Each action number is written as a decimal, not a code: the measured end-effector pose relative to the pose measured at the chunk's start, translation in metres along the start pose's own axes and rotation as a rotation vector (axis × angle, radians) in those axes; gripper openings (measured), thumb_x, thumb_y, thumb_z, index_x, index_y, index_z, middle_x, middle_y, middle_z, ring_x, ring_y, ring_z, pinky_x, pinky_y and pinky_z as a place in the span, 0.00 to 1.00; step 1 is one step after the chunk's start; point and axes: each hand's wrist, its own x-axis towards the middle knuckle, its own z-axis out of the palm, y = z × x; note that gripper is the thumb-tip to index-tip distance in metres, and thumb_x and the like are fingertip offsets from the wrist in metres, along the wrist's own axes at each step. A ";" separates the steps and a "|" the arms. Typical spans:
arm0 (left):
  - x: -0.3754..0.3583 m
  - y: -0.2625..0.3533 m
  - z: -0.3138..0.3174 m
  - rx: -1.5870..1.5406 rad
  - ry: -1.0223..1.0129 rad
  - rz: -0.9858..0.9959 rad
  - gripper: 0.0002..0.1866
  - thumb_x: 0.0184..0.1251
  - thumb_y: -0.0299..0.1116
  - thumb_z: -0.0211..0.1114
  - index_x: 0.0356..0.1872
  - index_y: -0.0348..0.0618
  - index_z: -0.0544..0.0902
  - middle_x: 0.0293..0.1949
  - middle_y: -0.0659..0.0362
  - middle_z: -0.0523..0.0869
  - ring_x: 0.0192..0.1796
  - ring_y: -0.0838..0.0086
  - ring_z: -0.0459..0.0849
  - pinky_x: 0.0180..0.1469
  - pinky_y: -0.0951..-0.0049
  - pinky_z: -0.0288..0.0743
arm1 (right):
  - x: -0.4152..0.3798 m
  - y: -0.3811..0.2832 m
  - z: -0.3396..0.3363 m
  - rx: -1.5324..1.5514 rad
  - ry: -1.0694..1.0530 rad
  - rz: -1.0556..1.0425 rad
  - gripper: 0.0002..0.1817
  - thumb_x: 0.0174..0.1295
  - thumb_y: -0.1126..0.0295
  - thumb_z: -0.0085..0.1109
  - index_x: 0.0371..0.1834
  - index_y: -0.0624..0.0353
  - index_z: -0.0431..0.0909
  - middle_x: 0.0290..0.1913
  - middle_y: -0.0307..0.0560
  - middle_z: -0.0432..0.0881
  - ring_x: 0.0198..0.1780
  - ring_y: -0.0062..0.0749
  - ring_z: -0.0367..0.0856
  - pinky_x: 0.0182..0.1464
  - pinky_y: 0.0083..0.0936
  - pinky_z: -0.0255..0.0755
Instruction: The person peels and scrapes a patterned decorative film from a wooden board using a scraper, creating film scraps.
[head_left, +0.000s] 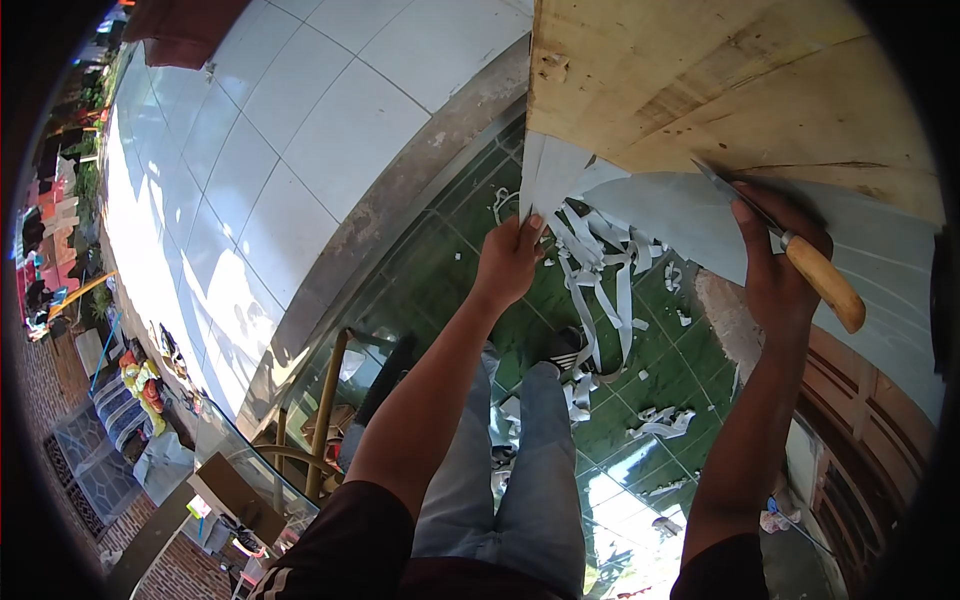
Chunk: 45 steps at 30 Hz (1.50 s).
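Observation:
My left hand (pixel 513 258) is closed, pinching the lower corner of a white sheet (pixel 552 172) between thumb and fingers. This sheet hangs from the edge of a wooden board (pixel 660 75) at the top. My right hand (pixel 785 262) grips a knife with a wooden handle (pixel 826 284). The thin blade points up and left, its tip close to the board's lower edge. Behind that hand a wider part of the pale sheet (pixel 880 260) spreads out below the board. Part of the right fingers is in shadow.
White cut strips (pixel 622 300) and scraps lie on the green tiled floor (pixel 660 370) near my feet. A raised white tiled ledge (pixel 290 130) runs along the left. A chair-like frame (pixel 326 420) stands at lower left, and brown wooden panelling (pixel 850 400) at right.

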 end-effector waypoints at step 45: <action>0.086 0.054 0.081 -0.323 -0.058 0.008 0.23 0.71 0.35 0.74 0.59 0.31 0.79 0.50 0.52 0.89 0.48 0.69 0.86 0.54 0.65 0.78 | 0.014 0.011 0.001 0.042 -0.012 -0.155 0.07 0.64 0.76 0.73 0.44 0.60 0.90 0.41 0.48 0.92 0.42 0.38 0.91 0.50 0.28 0.82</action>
